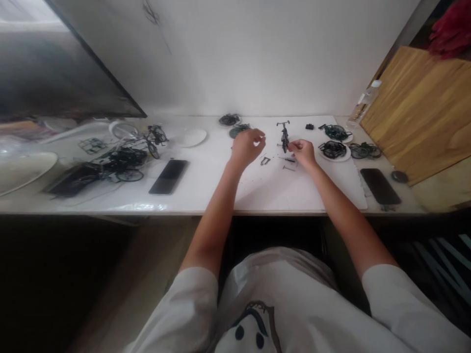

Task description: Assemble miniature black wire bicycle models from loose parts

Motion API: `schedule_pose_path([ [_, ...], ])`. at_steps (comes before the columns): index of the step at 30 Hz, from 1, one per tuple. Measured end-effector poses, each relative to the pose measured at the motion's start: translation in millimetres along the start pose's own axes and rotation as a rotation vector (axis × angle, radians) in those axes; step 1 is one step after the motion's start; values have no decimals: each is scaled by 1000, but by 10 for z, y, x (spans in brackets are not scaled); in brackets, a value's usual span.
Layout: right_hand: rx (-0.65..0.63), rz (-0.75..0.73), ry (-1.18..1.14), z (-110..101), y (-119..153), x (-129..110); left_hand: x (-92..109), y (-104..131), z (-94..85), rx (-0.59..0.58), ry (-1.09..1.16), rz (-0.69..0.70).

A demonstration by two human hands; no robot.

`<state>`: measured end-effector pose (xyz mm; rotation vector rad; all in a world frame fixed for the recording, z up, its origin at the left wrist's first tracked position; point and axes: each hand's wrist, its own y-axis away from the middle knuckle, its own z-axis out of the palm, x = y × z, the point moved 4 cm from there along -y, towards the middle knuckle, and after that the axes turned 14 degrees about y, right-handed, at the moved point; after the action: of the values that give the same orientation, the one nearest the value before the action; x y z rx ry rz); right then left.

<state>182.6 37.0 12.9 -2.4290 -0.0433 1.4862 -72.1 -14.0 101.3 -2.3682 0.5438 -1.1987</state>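
A small dark model bicycle (284,136) stands upright on the white board, its handlebar toward the wall. My right hand (303,151) pinches it low at its near end, by the wheel. My left hand (246,147) hovers to the left of the bicycle, fingers curled and thumb tip apart from the index finger, with nothing visible between them. Just in front of the bicycle lie small loose metal parts (265,160) and a thin tool-like piece (289,168), too small to name. Beyond my left hand, a dish of green bicycle parts (241,129) is partly hidden.
Plates of dark bicycle parts (334,150) sit at the right, near a small black block (309,126), a phone (380,186) and a clear bottle (364,104). Leftward are another phone (169,177), a white plate (192,138) and a heap of model bicycles (125,162).
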Motion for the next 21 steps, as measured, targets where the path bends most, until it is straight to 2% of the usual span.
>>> schedule_pose_path([
  [4, 6, 15, -9, 3, 2, -18, -385, 303, -546, -28, -177, -222],
  [6, 6, 24, -11, -8, 9, -35, -650, 525, -912, -6, -299, -364],
  [9, 8, 24, -19, -22, 12, -52, -1061, 905, -1517, 95, -443, -540],
  [12, 16, 27, -43, -28, -1, -51, -1406, 1217, -1972, 93, -506, -640],
  [14, 23, 52, -55, -31, -9, -40, -1564, 1337, -2136, 67, -531, -709],
  [15, 22, 59, -61, -32, -12, -38, -1619, 1367, -2165, 30, -530, -737],
  [21, 22, 73, -69, -53, -6, -58, -1668, 1322, -2073, -30, -559, -767],
])
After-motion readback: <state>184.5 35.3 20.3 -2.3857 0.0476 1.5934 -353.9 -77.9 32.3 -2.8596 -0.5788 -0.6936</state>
